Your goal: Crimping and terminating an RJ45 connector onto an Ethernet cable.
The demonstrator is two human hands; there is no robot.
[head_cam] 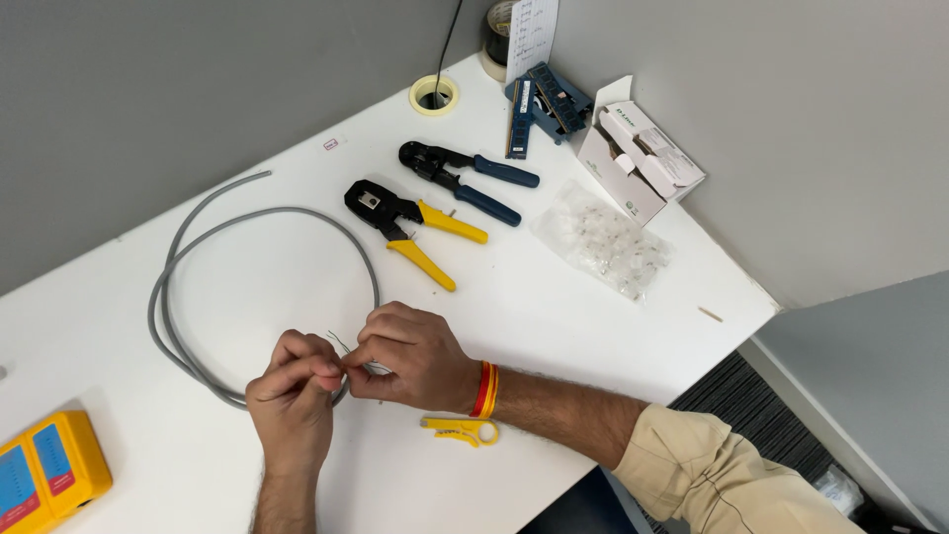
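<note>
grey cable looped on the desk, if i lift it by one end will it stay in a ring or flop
The grey cable would probably sag yet keep some curl: it lies in a wide springy loop on the white desk. It looks fairly light, so it would likely drag across the desk. Both the left hand and right hand pinch its end.

We are looking steeply down from head height at our white desk (593, 326), close, facing its corner.

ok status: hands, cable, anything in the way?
Left hand, right hand both pinching grey cable end. Cable coiled on desk. Yellow stripper beside right wrist, not blocking.
</note>
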